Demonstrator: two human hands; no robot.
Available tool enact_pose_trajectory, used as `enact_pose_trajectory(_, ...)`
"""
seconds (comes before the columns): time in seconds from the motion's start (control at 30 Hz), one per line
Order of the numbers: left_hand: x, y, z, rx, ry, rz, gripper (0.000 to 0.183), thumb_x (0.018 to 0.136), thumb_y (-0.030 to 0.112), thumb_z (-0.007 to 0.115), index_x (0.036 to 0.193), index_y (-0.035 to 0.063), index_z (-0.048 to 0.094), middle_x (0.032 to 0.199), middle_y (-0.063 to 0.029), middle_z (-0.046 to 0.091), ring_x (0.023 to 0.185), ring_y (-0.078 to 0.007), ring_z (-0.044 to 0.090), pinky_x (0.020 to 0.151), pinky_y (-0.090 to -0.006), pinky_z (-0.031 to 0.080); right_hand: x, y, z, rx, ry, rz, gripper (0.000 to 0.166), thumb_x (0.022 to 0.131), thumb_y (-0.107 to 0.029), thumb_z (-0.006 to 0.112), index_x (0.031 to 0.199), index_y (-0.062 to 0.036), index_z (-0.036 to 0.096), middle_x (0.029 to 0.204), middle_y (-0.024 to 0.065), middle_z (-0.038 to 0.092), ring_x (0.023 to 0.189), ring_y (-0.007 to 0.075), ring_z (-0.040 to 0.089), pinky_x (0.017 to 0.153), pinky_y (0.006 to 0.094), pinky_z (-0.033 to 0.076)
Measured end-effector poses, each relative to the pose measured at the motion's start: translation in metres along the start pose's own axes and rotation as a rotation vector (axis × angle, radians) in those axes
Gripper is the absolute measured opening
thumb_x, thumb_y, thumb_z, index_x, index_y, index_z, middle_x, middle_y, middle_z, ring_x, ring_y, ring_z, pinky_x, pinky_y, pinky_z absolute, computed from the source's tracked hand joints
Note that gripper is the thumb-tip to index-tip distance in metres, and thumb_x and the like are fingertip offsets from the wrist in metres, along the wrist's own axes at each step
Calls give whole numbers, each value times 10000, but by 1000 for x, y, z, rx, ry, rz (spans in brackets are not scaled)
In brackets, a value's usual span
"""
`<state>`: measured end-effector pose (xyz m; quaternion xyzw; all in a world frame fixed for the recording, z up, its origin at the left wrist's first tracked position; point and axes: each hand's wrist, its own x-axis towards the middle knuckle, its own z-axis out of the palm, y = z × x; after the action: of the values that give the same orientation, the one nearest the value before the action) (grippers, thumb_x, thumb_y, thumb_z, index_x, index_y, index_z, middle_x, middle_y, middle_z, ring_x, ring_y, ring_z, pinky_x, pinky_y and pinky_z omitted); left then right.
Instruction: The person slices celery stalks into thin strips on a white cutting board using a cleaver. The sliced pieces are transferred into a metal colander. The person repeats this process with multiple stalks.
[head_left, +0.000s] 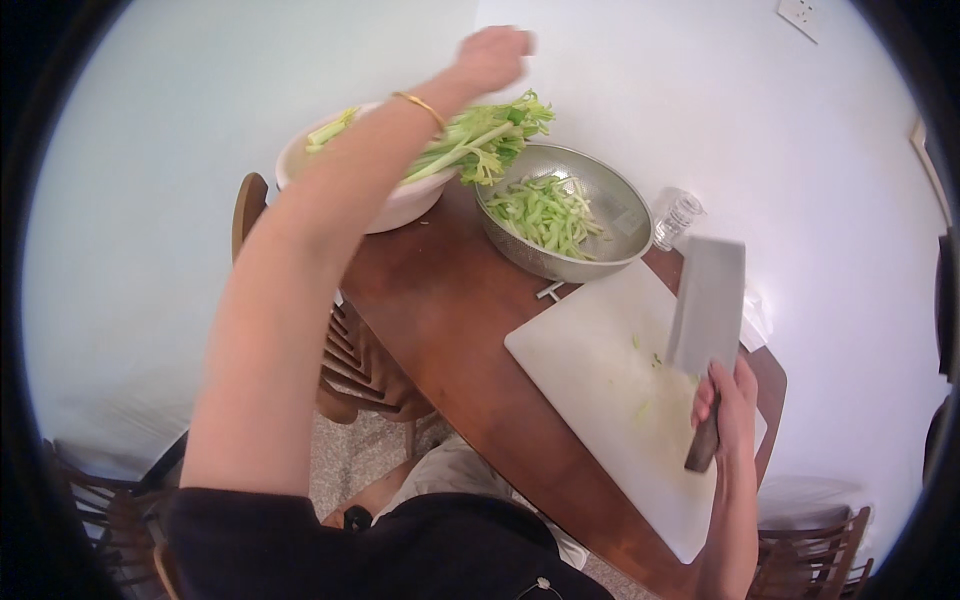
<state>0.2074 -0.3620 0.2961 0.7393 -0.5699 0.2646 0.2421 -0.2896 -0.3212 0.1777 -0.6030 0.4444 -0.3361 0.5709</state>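
Observation:
My right hand (731, 405) grips the dark handle of a cleaver (709, 304), its broad blade raised above a white cutting board (592, 382). Small green scraps lie on the board. Reaching far forward, my left hand (495, 58) hovers above leafy celery stalks (480, 142); its fingers look curled and blurred, and what they may hold is hidden. The stalks rest across a pale basin (409, 214), partly covered by my left forearm. Cut celery pieces (547, 214) lie in a perforated metal colander (619, 180) beside the basin.
A clear glass (677, 217) stands by the wall, right of the colander. A small T-shaped metal object (550, 291) lies by the board on the brown wooden table (450, 330). Wooden chairs (367, 360) stand at the table's left and at lower right (810, 555).

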Motion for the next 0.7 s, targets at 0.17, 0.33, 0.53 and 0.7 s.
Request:
enact_pose_trajectory(0.17, -22, -137, 38, 251, -428, -99, 322, 929, 97, 499, 1175, 80, 705, 1156, -178, 719, 1124, -354, 660, 965, -458, 521, -48, 61, -47, 115, 89, 144, 112, 1029, -145, 518, 1094, -62, 478, 600, 21, 451, 438, 130, 468, 386, 285, 417)
enact_pose_trajectory(0.33, -37, -166, 95, 200, -565, -182, 411, 906, 79, 530, 1283, 120, 690, 1260, -180, 691, 1198, -357, 628, 1025, -456, 490, -94, 89, -66, 219, 216, 162, 124, 1017, -111, 515, 1120, -56, 476, 596, 24, 433, 433, 145, 462, 379, 308, 428)
enact_pose_trajectory(0.53, -16, -165, 94, 206, -864, -254, 490, 895, 194, 626, 1385, 173, 623, 1413, -188, 598, 1261, -346, 586, 1089, -446, 457, -110, 130, -93, 295, 293, 122, 95, 1021, -106, 511, 1110, -76, 499, 588, 15, 423, 410, 140, 468, 338, 311, 429)
enact_pose_trajectory(0.7, -20, -171, 113, 105, -591, -291, 546, 900, 231, 618, 1426, 95, 566, 1478, -234, 522, 1330, -369, 532, 1115, -446, 436, -113, 158, -113, 259, 300, 65, 99, 1014, -101, 525, 1105, -78, 495, 590, 21, 438, 417, 144, 478, 341, 314, 435)
